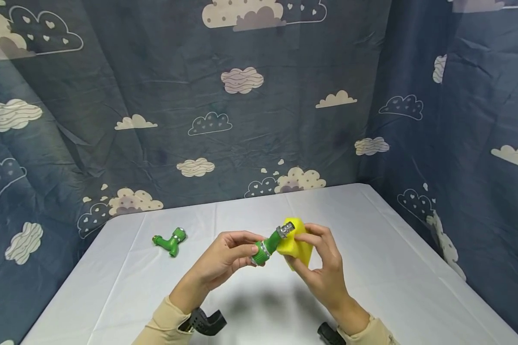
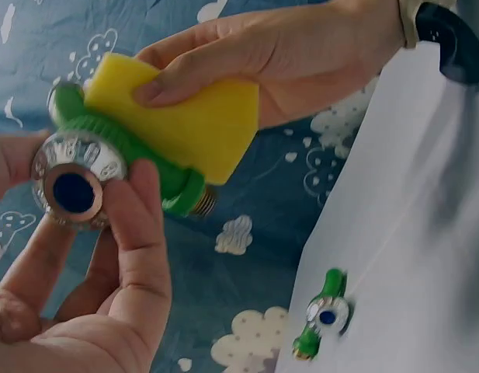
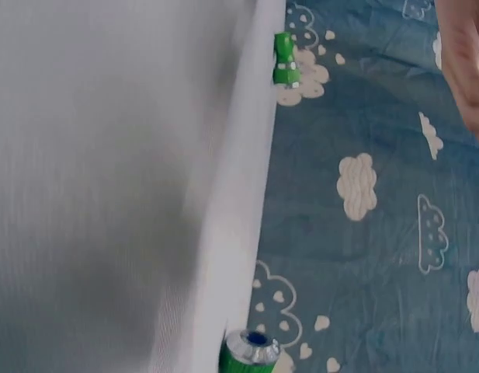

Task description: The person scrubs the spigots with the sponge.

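My left hand (image 1: 226, 261) pinches a green valve-like pipe fitting (image 1: 268, 247) between thumb and fingers, above the table. Its silvery end (image 1: 287, 228) tilts up to the right. In the left wrist view, the fitting's chrome collar (image 2: 107, 162) faces the camera, with a threaded brass stub (image 2: 204, 203) opposite. My right hand (image 1: 325, 268) holds a yellow sponge (image 1: 302, 251) against the fitting's side, thumb and fingers bent round it. The right wrist view catches only part of a hand (image 3: 464, 66), with neither sponge nor contact visible.
A similar green fitting (image 1: 170, 242) lies on the white-covered table (image 1: 125, 287) at left. At the right wrist view's bottom edge is a green piece with a chrome collar (image 3: 253, 350); whether it is another fitting I cannot tell. A cloud-patterned curtain (image 1: 164, 96) stands behind.
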`<state>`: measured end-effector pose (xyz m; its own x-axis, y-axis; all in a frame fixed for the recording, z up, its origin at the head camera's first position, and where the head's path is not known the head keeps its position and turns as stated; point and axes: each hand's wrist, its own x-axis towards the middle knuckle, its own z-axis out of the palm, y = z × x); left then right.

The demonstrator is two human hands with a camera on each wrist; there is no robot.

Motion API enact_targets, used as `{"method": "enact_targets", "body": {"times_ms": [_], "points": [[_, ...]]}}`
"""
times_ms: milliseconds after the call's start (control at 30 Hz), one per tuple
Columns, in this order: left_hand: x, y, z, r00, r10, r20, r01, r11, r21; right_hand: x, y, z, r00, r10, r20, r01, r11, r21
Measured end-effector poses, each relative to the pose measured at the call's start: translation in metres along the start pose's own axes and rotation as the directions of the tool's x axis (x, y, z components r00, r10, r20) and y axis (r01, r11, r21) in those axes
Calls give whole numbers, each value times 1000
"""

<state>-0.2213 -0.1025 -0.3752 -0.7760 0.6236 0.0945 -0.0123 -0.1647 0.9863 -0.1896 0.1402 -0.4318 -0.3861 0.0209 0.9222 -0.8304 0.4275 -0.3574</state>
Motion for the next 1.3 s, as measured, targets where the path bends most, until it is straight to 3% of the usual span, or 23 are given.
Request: {"method": "enact_targets", "body": {"times_ms": [233,367,467,567,700,800,867,933,1067,1300], "points": [[-10,8,-11,993,88,84,-98,988,121,-3,7,0,987,153,55,-152,988,-24],[-14,11,-16,985,144,100,-157,978,137,-2,11,0,953,296,58,-291,953,-85],[-15,14,-18,982,182,60,-189,971,150,0,13,-2,925,377,49,-373,925,-68],[-13,18,-18,979,204,-26,-195,959,205,0,12,-4,940,338,47,-339,940,28],[-9,21,-8,972,208,-107,-160,924,347,-2,7,-6,985,127,121,-139,985,102],[-8,21,1,974,212,-77,-155,879,452,-4,3,-7,974,-10,226,-14,994,106],[-8,21,5,976,211,-44,-165,862,479,-4,1,-8,960,-40,278,11,994,106],[-8,23,7,975,223,-12,-186,843,505,-3,0,-10,956,-38,289,10,995,98],[-12,27,6,972,234,26,-214,833,510,-1,2,-10,968,29,251,-36,999,24],[-20,33,-2,954,288,83,-291,826,482,3,8,-8,967,232,109,-223,971,-85]]}}
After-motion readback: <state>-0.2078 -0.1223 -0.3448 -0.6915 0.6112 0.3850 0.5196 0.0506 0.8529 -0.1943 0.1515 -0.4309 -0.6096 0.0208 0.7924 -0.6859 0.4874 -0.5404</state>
